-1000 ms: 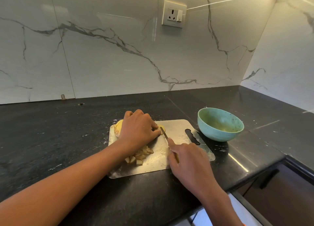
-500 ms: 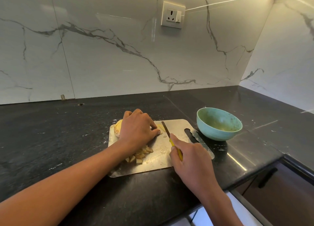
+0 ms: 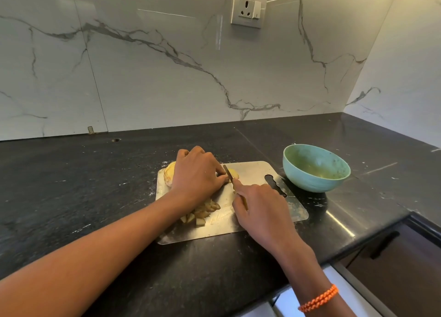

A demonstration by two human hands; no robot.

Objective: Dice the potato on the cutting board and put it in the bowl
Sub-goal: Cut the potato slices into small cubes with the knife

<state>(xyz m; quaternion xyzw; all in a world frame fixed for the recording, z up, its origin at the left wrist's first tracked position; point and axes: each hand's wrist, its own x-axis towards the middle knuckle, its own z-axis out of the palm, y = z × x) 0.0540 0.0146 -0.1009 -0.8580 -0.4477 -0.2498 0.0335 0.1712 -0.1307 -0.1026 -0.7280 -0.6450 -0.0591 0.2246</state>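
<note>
Half-hidden potato (image 3: 170, 173) sits under left grip (image 3: 198, 173); right grip (image 3: 260, 209) holds knife (image 3: 228, 172).

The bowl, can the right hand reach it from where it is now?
Probably yes. The bowl sits on the counter just beyond the cutting board's right end, and nothing stands between it and the right hand. But that hand is gripping the knife, so it isn't free yet.

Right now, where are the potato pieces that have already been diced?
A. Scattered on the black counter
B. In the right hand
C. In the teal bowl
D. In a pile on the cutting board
D. The diced pieces lie heaped on the cutting board near the left hand; no potato shows in the bowl.
</note>
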